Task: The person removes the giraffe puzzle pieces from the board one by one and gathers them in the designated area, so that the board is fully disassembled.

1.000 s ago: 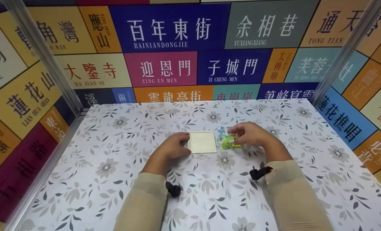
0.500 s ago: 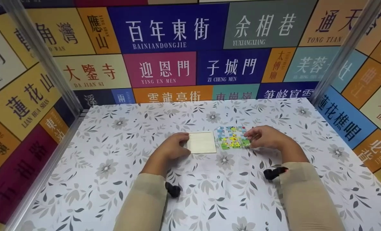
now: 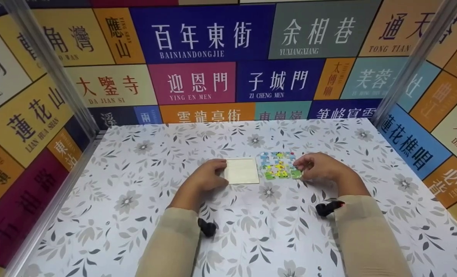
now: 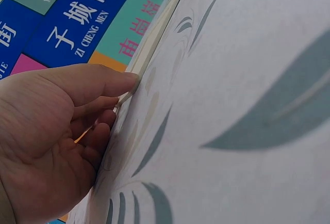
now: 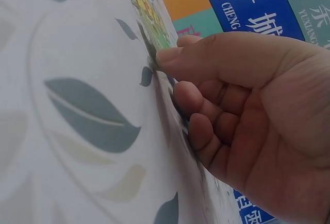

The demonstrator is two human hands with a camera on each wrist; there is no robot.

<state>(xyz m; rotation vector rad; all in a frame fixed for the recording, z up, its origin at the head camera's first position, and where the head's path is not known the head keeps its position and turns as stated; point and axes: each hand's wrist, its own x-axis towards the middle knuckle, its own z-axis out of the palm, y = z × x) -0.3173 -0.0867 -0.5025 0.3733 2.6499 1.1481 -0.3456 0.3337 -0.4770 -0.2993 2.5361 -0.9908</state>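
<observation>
A square cream wooden puzzle board (image 3: pixel 243 171) with a raised rim lies flat on the table. My left hand (image 3: pixel 207 175) holds its left side, the fingers at the far corner and the thumb at the near one. In the left wrist view, the thumb (image 4: pixel 129 83) presses the board's edge. Right of the board, small colourful jigsaw pieces (image 3: pixel 280 169) in blue, yellow and green lie in a loose block with gaps. My right hand (image 3: pixel 321 168) pinches a green jigsaw piece (image 3: pixel 296 174) at the block's near right corner. In the right wrist view, the thumb tip (image 5: pixel 169 58) meets the piece's edge.
A white floral cloth (image 3: pixel 228 231) covers the table. Behind it and along both sides stand walls of coloured panels (image 3: pixel 192 82) with Chinese lettering. Clear posts (image 3: pixel 409 61) rise at the two back corners. Black wrist cameras (image 3: pixel 207 227) sit at both sleeves.
My right hand has moved right from over the jigsaw pieces to their right edge. The green corner piece has shifted slightly towards me. My left hand and the board have stayed put.
</observation>
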